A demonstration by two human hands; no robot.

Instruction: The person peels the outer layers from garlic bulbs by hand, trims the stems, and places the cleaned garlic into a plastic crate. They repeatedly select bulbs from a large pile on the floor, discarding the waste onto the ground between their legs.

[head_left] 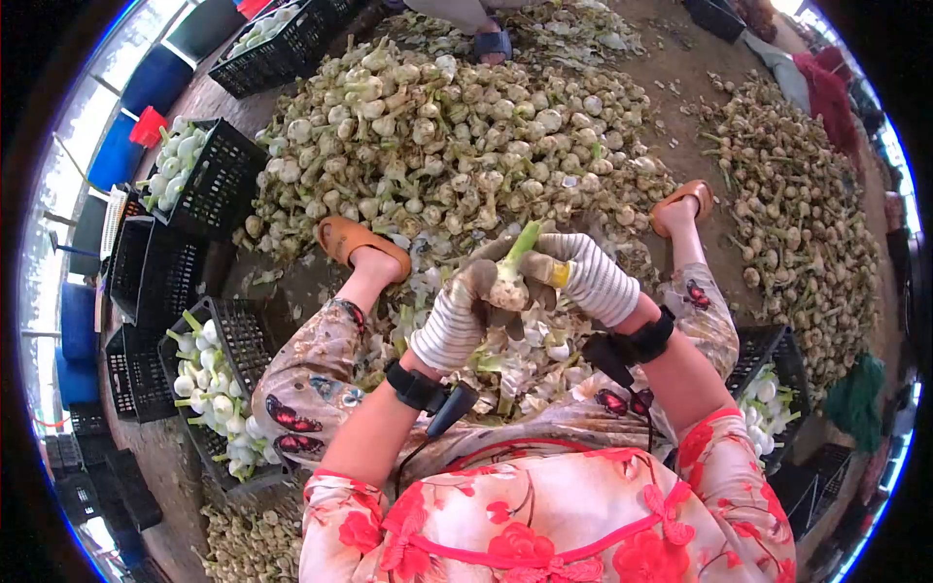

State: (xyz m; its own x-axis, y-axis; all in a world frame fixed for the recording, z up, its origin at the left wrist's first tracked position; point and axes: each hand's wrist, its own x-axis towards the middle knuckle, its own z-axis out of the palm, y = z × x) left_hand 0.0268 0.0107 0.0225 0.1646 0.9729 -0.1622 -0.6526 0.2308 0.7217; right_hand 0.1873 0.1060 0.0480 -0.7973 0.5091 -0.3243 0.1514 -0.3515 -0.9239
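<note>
A garlic bulb (509, 289) with a short green stem sits between my two hands, above the litter of peeled skins (530, 364). My left hand (468, 296), in a striped glove with dirty grey fingers, is closed around the bulb's left side. From the right, my gloved right hand (573, 272) grips the stem and upper side of the same bulb, its thumb near the stem base. Some fingertips are hidden behind the bulb. Beyond my hands rises a large heap of unpeeled garlic (437, 136).
Black crates of cleaned white garlic stand at my left (209, 389), farther left (209, 185) and by my right knee (768, 408). Another garlic pile (797, 214) spreads along the right. A person's foot (493, 46) shows behind the heap. Stacked crates (155, 272) line the left.
</note>
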